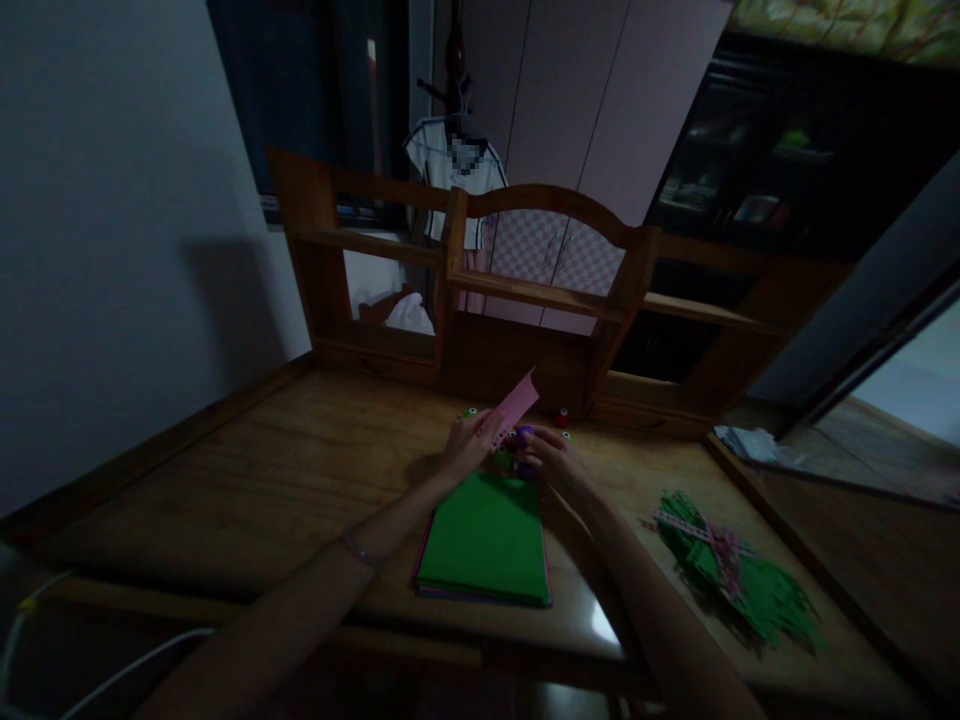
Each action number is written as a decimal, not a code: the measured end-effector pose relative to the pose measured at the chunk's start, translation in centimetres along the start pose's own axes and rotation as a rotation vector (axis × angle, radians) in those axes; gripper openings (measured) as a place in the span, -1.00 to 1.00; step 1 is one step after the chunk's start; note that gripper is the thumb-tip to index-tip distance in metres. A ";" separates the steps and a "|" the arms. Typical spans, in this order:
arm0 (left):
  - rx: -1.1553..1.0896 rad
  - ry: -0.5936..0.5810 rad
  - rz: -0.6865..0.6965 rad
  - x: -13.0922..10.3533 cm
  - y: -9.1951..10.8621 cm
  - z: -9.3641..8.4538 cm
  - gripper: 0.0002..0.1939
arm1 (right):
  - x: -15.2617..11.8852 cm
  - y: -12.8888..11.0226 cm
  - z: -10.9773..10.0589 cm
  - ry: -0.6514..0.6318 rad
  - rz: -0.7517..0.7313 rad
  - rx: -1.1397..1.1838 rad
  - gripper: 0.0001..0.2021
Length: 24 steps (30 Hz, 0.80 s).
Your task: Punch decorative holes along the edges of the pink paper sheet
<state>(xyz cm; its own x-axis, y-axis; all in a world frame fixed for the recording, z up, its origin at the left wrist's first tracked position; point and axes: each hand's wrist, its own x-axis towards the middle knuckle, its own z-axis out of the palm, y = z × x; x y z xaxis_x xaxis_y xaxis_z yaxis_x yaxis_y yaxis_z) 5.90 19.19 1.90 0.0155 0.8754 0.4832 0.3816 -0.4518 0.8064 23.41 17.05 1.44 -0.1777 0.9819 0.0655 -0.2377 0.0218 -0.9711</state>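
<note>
A pink paper piece is in my left hand, whose fingers are closed on its lower end. My right hand has its fingers closed round a small purple object, close beside the pink paper. Small green items with eye-like dots sit between the two hands, partly hidden by them. Just below the hands lies a stack of coloured paper with a green sheet on top.
Green fringed paper with pink strips lies on the desk at the right. A small red item stands beyond my right hand. A wooden shelf unit borders the back.
</note>
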 end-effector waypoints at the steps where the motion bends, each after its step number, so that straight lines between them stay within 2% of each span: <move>1: -0.003 -0.002 -0.028 0.0 -0.1 0.0 -0.62 | 0.1 0.1 0.0 0.002 0.011 0.005 -0.63; 4: -0.035 -0.003 -0.103 0.0 -0.4 -0.1 -0.61 | 0.6 0.4 -0.4 0.027 0.041 0.012 -0.61; 10: -0.139 -0.035 -0.077 0.1 -0.9 0.2 -0.61 | 1.0 0.3 -1.1 0.069 0.040 -0.042 -0.60; 17: -0.250 -0.029 -0.173 0.5 -1.7 0.5 -0.57 | 0.9 0.7 -1.0 0.068 0.031 -0.118 -0.58; 24: -0.228 -0.077 -0.165 0.5 -1.8 0.5 -0.59 | 1.0 1.1 -1.2 0.067 0.051 -0.104 -0.60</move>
<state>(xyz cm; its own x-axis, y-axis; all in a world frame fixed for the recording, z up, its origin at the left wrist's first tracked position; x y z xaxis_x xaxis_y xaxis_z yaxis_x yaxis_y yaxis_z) 5.68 20.54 0.55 0.0436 0.9469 0.3184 0.1671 -0.3212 0.9322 24.13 18.25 0.12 -0.1218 0.9926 0.0036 -0.1290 -0.0122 -0.9916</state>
